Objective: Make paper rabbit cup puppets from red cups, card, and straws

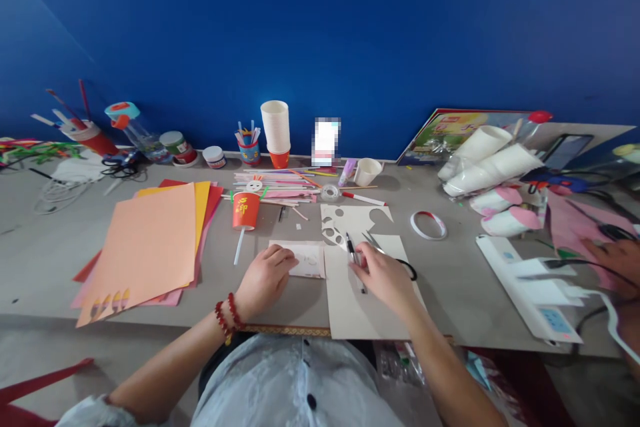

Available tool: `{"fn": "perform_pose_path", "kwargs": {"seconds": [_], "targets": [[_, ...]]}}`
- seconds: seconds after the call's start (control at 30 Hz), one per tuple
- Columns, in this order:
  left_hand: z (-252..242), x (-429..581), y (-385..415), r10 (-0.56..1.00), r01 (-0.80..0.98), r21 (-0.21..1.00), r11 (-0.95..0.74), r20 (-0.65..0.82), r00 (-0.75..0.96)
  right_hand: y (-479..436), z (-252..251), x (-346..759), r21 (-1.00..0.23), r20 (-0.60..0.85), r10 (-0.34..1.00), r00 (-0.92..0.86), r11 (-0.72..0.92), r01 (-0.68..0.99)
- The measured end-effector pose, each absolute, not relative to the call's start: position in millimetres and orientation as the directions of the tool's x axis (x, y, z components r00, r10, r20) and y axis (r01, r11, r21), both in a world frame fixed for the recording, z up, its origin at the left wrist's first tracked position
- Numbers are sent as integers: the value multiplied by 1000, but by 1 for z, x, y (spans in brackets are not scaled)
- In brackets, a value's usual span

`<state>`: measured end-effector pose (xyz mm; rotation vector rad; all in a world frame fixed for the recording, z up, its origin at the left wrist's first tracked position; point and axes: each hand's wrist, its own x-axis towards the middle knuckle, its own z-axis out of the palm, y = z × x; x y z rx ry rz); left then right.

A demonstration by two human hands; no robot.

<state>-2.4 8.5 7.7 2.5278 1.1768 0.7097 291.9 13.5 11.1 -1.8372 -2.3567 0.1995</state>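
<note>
Right grip (383, 273) at pen (351, 250); sheet (367, 317) reaches desk edge (465, 335); room beside power strip (500, 271).

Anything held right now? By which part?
Right hand: fingers at the pen's middle; gripped or only touching, can't tell. Left hand: nothing visible held, fingers over the paper.

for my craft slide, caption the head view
Left hand at a small white paper rectangle, right hand at a clear-and-black plastic pen over a cream card sheet.
</note>
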Motion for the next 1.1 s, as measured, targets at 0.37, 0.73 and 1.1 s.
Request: {"fn": "perform_pose_path", "kwargs": {"seconds": [0.37,0.73,1.1], "targets": [[2,-7,10,733,660,318,-680,260,629,22,22,306,-644,-14,990,-141,98,759],[-4,-6,8,734,667,308,-678,256,629,31,46,261,-986,-59,930,-363,-111,-125],[-2,-9,6,747,663,349,-662,231,624,48,24,219,-997,-75,923,-377,-74,15]]}}
